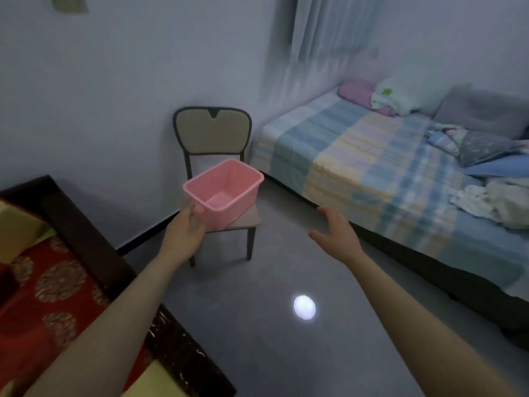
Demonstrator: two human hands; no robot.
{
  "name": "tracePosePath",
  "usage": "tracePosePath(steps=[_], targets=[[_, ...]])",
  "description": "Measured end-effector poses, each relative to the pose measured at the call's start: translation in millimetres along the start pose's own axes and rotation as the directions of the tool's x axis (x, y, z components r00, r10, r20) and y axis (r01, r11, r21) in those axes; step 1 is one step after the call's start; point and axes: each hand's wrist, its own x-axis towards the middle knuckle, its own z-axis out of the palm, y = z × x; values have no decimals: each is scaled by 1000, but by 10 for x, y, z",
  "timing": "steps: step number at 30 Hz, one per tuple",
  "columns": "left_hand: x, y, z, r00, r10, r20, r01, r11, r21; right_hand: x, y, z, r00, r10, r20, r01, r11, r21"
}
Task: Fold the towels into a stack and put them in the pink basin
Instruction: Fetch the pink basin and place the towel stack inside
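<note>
Fingertips of left hand point(187, 228) hide under pink basin point(229, 187) corner it grips; right hand point(335, 228) hangs spread open.

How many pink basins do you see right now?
1. The pink basin is on the chair seat by the wall, with the left hand at its near corner. No other shows, though the bed runs off-frame.

A home bedroom: a made bed point(372, 167) with pillows point(357, 91) (striped sheet, rumpled laundry), drawn curtains point(329, 27), 1 chair point(213, 133) against the wall.
</note>
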Motion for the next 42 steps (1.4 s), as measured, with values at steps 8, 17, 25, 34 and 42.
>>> tracePosePath(steps=[8,17,25,34,42], targets=[[1412,-11,441,975,-196,-102,199,980,17,1903,139,15,990,-84,117,82,996,21],[3205,-771,832,889,-444,-115,447,895,0,4294,-79,766,944,-159,290,175,984,-30],[4053,-1532,1372,719,-695,4,694,718,48,5930,-185,1748,869,-120,481,190,977,-101],[4409,-2152,1912,347,-938,-21,927,347,-141,7083,-40,2916,712,154,685,9,974,-228],[4513,-2075,2112,230,-905,-357,885,347,-310,7264,86,3234,683,205,701,-198,976,-93]])
